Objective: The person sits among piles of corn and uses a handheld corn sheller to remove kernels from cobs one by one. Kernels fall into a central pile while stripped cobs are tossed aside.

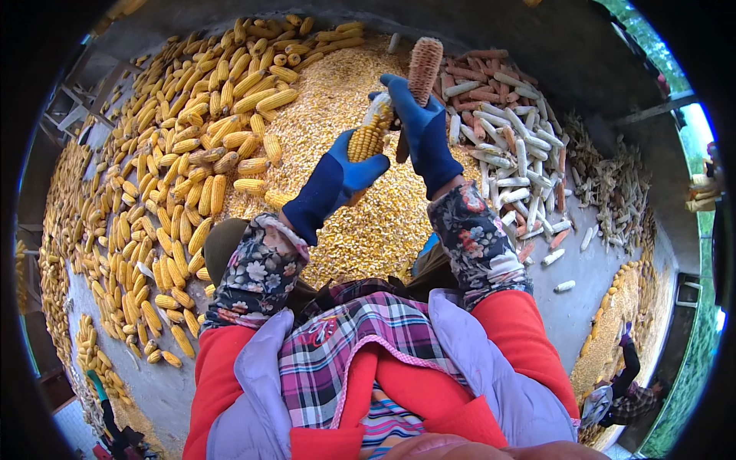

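Observation:
My left hand point(349, 170), in a blue coated glove, is closed around a yellow corn cob point(371, 132). Kernels still cover its lower part, while its upper end looks pale and stripped. Beside it, my right hand point(423, 126), gloved alike, grips a bare reddish corncob point(425, 67) that sticks up past the fingers. The two cobs are close together, and the right fingers partly hide where they meet. A narrow dark piece point(402, 146) shows under the right hand; I cannot make out what it is. Below both hands spreads a heap of loose corn kernels point(376, 241).
Unshelled yellow corn cobs point(184, 176) lie piled on the left. Stripped white and reddish cobs point(521, 149) are heaped on the right, with dry husks point(606, 176) beyond. Another person point(625, 399) is by kernels at lower right; another point(119, 433) shows at lower left.

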The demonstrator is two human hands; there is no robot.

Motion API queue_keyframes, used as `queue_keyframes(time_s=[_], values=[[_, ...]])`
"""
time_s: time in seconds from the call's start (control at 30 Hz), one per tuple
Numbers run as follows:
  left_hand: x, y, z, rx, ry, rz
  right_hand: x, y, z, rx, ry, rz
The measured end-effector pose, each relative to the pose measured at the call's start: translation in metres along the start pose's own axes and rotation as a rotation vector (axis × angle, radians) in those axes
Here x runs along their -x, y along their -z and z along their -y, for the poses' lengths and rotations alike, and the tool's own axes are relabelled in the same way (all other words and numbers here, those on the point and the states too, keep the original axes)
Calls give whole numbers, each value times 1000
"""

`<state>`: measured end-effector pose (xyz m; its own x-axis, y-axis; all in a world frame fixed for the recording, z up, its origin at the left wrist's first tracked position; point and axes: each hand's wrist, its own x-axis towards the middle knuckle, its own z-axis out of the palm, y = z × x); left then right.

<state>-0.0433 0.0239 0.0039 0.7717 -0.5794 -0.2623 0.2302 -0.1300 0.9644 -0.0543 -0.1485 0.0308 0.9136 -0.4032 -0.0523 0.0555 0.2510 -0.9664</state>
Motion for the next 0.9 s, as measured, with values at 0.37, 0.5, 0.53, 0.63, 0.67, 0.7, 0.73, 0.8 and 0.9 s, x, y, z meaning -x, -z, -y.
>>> queue_keyframes(time_s=[0.37, 0.5, 0.53, 0.63, 0.67, 0.7, 0.73, 0.8, 0.9], values=[[-3, -16, 18, -757, -365, -263, 1, -21, -42, 97, 140, -65], [0, -15, 7, -13, -76, 35, -12, -3, -33, 70, 251, -96], [3, -4, 1, 54, -5, 132, -12, -3, -30, 82, 308, -122], [17, 5, -29, 155, 7, 238, -9, 5, -9, -21, 285, 25], [18, 6, -31, 165, -3, 250, -5, 6, 3, -39, 248, 71], [19, 7, -32, 176, -11, 259, -9, 13, 6, -4, 240, 83], [17, 7, -27, 152, -15, 247, -11, 21, 9, 74, 273, 83], [17, 5, -21, 78, -69, 190, -7, 28, 18, 180, 296, 67], [13, 5, -6, -13, -237, 98, -2, 23, 28, -87, 185, 246]])
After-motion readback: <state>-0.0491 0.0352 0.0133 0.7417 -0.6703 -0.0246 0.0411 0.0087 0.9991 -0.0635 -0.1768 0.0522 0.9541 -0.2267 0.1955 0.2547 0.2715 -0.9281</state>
